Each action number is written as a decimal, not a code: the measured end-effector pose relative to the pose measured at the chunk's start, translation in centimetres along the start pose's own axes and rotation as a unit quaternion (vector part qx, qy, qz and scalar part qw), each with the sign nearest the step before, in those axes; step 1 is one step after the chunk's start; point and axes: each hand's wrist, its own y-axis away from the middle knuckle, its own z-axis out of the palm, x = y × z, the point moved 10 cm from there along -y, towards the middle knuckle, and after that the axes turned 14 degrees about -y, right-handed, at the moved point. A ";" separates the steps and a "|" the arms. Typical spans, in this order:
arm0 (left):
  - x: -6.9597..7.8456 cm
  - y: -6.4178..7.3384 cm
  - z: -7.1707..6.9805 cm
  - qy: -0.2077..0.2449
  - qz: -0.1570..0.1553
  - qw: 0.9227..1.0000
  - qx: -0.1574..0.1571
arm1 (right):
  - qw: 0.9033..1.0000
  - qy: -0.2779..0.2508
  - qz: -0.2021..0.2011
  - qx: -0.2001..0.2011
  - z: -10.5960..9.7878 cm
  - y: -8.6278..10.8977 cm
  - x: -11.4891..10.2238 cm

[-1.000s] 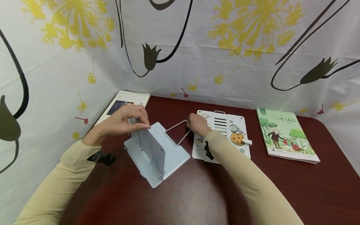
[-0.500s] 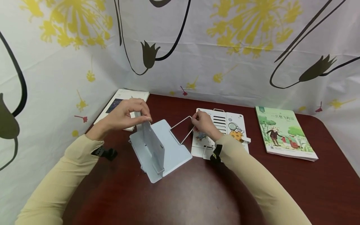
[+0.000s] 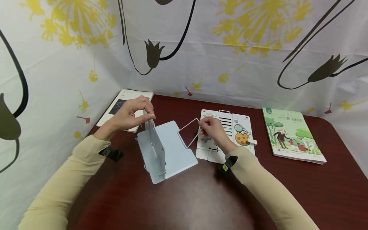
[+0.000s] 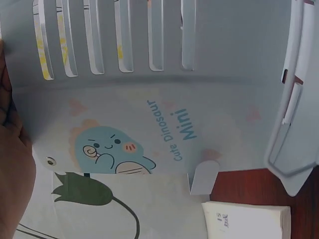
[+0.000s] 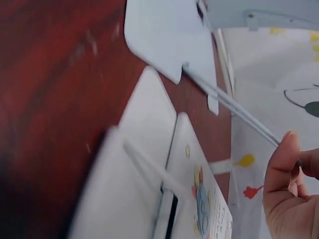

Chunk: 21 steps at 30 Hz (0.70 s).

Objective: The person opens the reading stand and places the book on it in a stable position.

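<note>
A light blue folding book stand (image 3: 175, 145) lies partly unfolded on the table, its slotted panel (image 3: 156, 143) raised upright. My left hand (image 3: 130, 113) pinches that panel's top edge between thumb and fingers. In the left wrist view, the panel's face carries a printed blue dinosaur (image 4: 107, 147) and lettering. With thumb and fingertips, my right hand (image 3: 214, 131) pinches the end of the stand's wire support (image 3: 188, 125), which sticks out from the flat plate. The right wrist view has the wire (image 5: 234, 107) running from the plate to my fingers. Part of the left hand's fingers is hidden.
Below my right hand lies a white book stand (image 3: 244, 127) with space prints, folded flat. A green picture-covered book (image 3: 290, 134) is at the right, and a white book (image 3: 133, 95) at the back left. A patterned cloth (image 3: 184, 76) hangs behind the dark red table (image 3: 178, 207).
My right hand has moved slightly right, still pinching the wire support. The light blue stand has shifted a little right and away from me, with my left hand holding its panel throughout.
</note>
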 end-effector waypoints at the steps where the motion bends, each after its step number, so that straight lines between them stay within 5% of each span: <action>1: -0.1 0.0 0.1 0.005 0.002 1.000 0.000 | 1.000 -0.014 -0.002 -0.007 0.2 0.3 0.0; 8: -0.3 0.0 0.2 0.025 0.002 1.000 -0.008 | 0.993 -0.003 -0.015 -0.115 3.2 2.5 1.0; 21: -0.2 0.0 0.3 0.066 0.010 0.997 -0.035 | 0.979 0.041 0.015 -0.200 5.8 3.0 3.3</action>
